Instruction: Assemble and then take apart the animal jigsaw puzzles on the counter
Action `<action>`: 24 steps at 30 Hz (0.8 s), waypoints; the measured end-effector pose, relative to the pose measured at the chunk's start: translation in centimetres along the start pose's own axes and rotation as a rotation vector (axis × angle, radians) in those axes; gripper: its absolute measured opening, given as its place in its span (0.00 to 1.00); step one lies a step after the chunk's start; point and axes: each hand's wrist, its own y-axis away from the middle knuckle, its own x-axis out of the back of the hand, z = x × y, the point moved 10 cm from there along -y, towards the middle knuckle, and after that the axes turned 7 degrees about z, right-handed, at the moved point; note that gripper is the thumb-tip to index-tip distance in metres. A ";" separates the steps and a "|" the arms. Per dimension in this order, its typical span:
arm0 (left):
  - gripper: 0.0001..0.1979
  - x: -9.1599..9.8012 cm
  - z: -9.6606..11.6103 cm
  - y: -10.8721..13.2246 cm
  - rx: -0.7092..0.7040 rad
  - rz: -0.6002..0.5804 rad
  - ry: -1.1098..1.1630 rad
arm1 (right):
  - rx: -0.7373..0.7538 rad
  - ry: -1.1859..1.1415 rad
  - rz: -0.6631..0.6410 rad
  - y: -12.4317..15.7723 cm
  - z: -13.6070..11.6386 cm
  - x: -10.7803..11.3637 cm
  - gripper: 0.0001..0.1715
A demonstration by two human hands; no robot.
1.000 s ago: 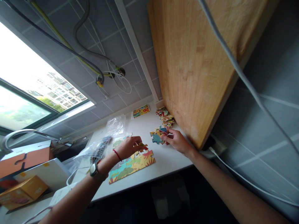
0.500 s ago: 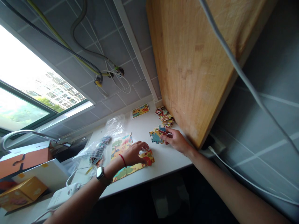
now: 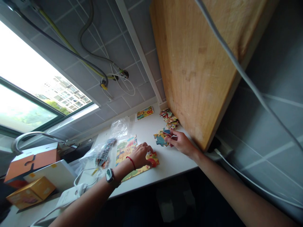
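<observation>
A partly joined colourful jigsaw (image 3: 125, 148) lies flat on the white counter (image 3: 165, 160). My left hand (image 3: 141, 154) rests on its right part, fingers curled down and pressing on the pieces. My right hand (image 3: 181, 142) sits to the right, its fingertips pinching a small cluster of loose puzzle pieces (image 3: 161, 138). A pile of more loose pieces (image 3: 169, 118) lies behind, against the wooden board. A small reference picture card (image 3: 144, 113) lies near the wall.
A large wooden board (image 3: 199, 63) leans against the tiled wall on the right. Clear plastic bags (image 3: 111, 138) lie left of the puzzle. A faucet (image 3: 35, 137), an orange box (image 3: 30, 159), a yellow box (image 3: 28, 192) and a white cable (image 3: 236, 164) are nearby.
My left hand, raised with a piece a second ago, has come down onto the puzzle's right part. My right hand stays on the loose cluster.
</observation>
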 end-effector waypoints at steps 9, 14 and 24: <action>0.24 0.2 0.4 0.2 0.016 -0.008 -0.010 | 0.007 0.004 -0.011 0.0 -0.1 -0.1 0.26; 0.25 0.3 0.4 0.6 0.059 -0.015 -0.008 | 0.019 -0.001 -0.008 -0.1 0.1 -0.2 0.26; 0.14 1.6 1.8 1.0 -0.024 -0.013 -0.030 | 0.020 -0.018 0.011 -0.1 0.1 0.0 0.24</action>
